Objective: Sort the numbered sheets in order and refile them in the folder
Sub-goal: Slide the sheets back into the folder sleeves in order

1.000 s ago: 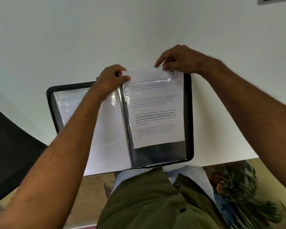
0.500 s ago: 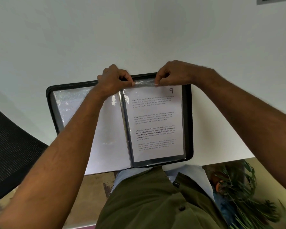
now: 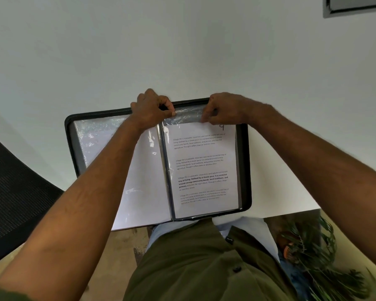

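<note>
Head view: since the earlier frames, sheet (image 3: 202, 168) slid fully down into clear sleeve (image 3: 188, 115), no longer sticking out past the top; both hands dropped with it to the sleeve mouth. Left hand (image 3: 152, 109) curled, thumb and forefinger pinching the sleeve's top edge near the spine. Right hand (image 3: 224, 109) curled likewise, pinching the same plastic edge further right, just above the handwritten 9 (image 3: 221, 126). Folder (image 3: 244, 170) lay open at the near edge of the white surface (image 3: 182, 51), bottom overhanging toward the lap, long axis of the sheet running away from the body, sleeve opening at the far end under both hands. Hands about equally near that opening, left beside the spine, right toward the outer corner. Next page turn judged to hinge on that spine, sleeve swinging leftward.

Hidden or unclear: left page (image 3: 139, 192) largely covered by the left forearm, its number unseen; the 9 partly under the right hand; glare on the plastic; remaining sheets nowhere in sight.
</note>
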### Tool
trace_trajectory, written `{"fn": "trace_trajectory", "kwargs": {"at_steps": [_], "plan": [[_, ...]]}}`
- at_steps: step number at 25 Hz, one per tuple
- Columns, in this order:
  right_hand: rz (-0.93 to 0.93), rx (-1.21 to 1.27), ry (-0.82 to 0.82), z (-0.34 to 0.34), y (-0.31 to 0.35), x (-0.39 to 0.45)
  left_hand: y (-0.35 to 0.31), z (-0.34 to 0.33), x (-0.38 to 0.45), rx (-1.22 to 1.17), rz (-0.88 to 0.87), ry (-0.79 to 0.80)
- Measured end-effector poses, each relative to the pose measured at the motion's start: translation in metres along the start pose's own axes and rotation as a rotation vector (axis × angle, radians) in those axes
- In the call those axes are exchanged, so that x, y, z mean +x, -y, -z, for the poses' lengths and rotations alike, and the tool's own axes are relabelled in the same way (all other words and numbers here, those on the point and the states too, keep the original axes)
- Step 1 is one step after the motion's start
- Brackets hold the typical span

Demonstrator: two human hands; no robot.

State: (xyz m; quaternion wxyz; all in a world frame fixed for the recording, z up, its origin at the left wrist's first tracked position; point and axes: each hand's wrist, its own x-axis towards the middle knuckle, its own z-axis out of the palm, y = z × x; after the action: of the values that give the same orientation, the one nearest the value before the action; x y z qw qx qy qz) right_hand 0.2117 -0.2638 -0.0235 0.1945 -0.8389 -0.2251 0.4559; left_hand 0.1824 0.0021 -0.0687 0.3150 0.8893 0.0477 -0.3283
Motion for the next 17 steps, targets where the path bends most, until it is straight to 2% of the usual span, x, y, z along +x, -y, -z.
{"fn": "trace_trajectory", "kwargs": {"at_steps": [3,6,8,13,17], "plan": [[-0.008,0.064,-0.19,-0.013,-0.009,-0.015,-0.009,-0.003,-0.012,0.093,-0.009,-0.038],[-0.043,0.351,-0.449,-0.03,-0.016,-0.038,-0.011,-0.01,-0.025,0.183,-0.021,-0.059],[-0.126,0.538,-0.564,-0.046,-0.016,-0.055,-0.011,-0.016,-0.034,0.261,-0.063,-0.085],[-0.309,0.899,-0.629,-0.104,-0.016,-0.085,0.007,-0.046,-0.067,0.441,-0.143,-0.08],[-0.378,0.885,-0.6,-0.156,-0.004,-0.108,0.029,-0.09,-0.136,0.554,-0.196,-0.09]]}}
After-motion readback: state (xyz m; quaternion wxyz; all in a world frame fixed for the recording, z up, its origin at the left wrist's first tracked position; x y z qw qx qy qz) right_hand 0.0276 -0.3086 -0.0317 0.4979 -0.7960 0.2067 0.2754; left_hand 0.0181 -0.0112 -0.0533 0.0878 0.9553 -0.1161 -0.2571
